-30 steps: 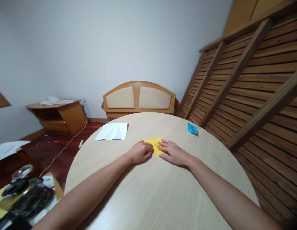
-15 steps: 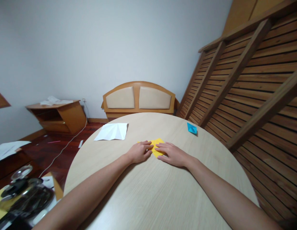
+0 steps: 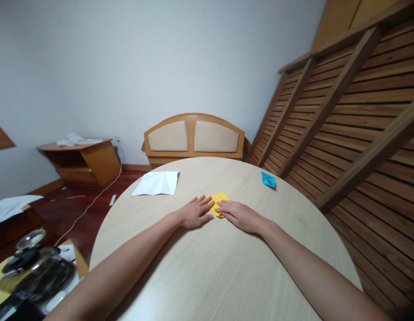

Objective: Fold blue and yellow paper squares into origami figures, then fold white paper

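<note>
A folded yellow paper (image 3: 219, 199) lies flat on the round light-wood table (image 3: 213, 272), a little past the middle. My left hand (image 3: 194, 211) rests on its left part with the fingers spread and pressing down. My right hand (image 3: 236, 214) lies flat on its right part, fingertips meeting the left hand's over the paper. Most of the paper is hidden under both hands; only its far edge shows.
A creased white sheet (image 3: 157, 183) lies at the table's far left, a small blue folded paper (image 3: 268, 179) at the far right. A slatted wooden frame (image 3: 343, 116) leans on the right. A headboard (image 3: 193, 138) and a low cabinet (image 3: 81, 161) stand behind; clutter sits at the lower left.
My left hand has gone from curled to flat with its fingers spread on the yellow paper. My right hand has slid slightly left, so both hands cover more of the paper.
</note>
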A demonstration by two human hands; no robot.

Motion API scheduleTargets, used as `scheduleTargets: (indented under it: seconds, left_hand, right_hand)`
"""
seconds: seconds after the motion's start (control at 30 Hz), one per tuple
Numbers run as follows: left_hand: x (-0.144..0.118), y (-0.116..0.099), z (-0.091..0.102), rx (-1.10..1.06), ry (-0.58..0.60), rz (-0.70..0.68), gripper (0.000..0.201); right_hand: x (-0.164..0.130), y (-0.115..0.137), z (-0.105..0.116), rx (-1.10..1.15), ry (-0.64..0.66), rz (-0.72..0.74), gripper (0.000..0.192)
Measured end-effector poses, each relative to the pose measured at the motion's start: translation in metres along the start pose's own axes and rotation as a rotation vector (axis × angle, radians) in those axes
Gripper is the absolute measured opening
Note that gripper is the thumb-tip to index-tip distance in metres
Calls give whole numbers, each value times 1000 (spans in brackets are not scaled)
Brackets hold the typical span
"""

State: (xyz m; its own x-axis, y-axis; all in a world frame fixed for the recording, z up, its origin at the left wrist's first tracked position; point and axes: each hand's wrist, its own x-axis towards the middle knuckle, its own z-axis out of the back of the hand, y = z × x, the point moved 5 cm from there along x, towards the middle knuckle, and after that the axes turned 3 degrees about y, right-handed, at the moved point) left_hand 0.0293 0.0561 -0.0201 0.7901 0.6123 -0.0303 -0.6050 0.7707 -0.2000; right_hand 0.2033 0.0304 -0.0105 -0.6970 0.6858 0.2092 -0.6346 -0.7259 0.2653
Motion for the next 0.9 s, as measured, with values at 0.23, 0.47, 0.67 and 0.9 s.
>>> scheduleTargets:
  seconds: [0.23, 0.47, 0.67, 0.9]
  left_hand:
    - [-1, 12, -6, 54, 48, 215, 76]
    - [-3, 10, 1, 137, -123, 244, 70]
    - [0, -8, 12, 154, -292, 24, 49]
    - [4, -11, 15, 141, -313, -7, 26]
  right_hand:
    - [1, -1, 0, 76, -4, -23, 38]
    - [0, -3, 2, 152, -30, -58, 39]
    - [-1, 0, 8, 277, -55, -88, 39]
    - [-2, 4, 17, 369, -100, -119, 40]
